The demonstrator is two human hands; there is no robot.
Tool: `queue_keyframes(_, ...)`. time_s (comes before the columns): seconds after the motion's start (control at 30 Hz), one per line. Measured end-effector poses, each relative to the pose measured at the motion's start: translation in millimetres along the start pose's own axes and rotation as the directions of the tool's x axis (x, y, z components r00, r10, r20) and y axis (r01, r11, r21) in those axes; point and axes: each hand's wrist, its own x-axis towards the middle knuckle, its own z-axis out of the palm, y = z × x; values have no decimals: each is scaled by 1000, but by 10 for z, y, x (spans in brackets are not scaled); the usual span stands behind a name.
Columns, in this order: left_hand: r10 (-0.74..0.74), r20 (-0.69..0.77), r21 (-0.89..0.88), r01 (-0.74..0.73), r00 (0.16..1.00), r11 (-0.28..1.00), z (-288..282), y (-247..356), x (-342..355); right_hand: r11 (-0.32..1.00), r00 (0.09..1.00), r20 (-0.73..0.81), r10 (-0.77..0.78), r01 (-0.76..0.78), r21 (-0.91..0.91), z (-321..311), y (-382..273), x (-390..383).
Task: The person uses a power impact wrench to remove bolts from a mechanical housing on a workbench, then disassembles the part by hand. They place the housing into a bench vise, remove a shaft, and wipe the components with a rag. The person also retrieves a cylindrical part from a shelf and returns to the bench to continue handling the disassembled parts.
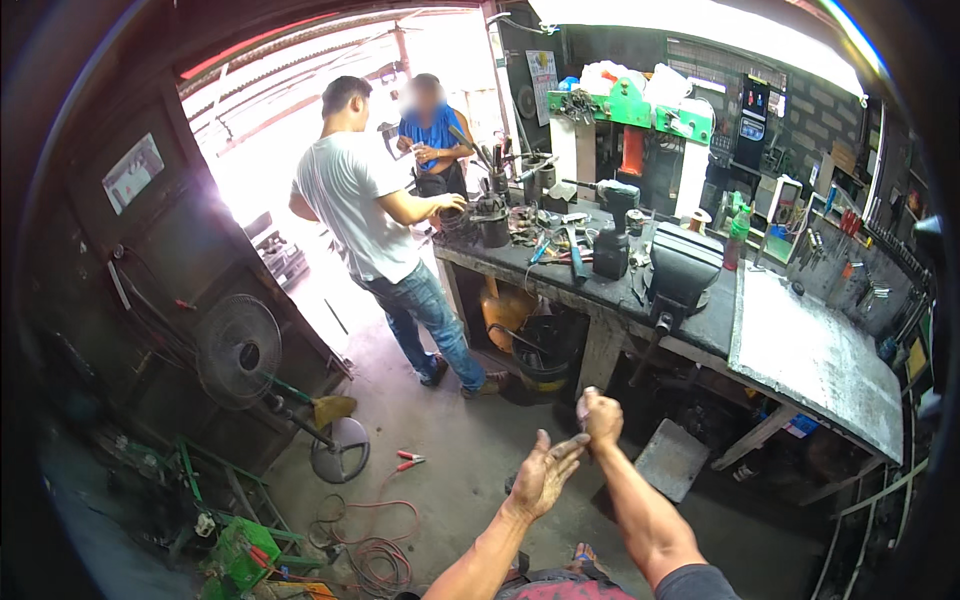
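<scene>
My left hand [540,480] is raised in the lower middle, its fingers fairly straight and its fingertips touching or almost touching my right hand. My right hand [602,422] is curled closed just above it; what it holds, if anything, is too small or hidden to tell. Beyond my hands stands the dark workbench [700,325] with a large vise [683,262], a cordless power tool [618,205], a hammer [577,255] and scattered metal parts. Beneath my hands, on the floor, lies a grey plate [670,460].
A person in white [350,200] and another in blue [435,135] stand at the bench's far end by the bright doorway. At left stand a fan [237,350] and a green machine [230,550]. Red cables [378,540] with clamps lie on the floor. A pale board [815,365] covers the bench's right.
</scene>
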Motion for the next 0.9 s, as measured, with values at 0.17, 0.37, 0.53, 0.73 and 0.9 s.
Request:
queue_keyframes(0.17, 130, -210, -208, -174, 969, 962, 31, 43, 291, 829, 831, 65, -552, 539, 148, 38, -342, -385)
queue_keyframes(0.37, 87, -41, -127, -91, 995, 988, 94, -5, 140, 941, 923, 192, -334, 339, 3, 201, -128, 98)
queue_keyframes(0.53, 274, -195, -83, -294, 942, 952, 27, 90, 185, 570, 869, 473, 146, -464, 678, 157, -135, -26)
queue_keyframes(0.73, 352, -113, 288, -308, 929, 907, 27, -304, 146, 999, 989, 137, 54, -52, -12, 303, -38, -272)
queue_keyframes(0.9, 420, -6, 914, -166, 907, 371, -298, -252, -92, 843, 826, 558, 86, -358, 401, 3, 55, 49)
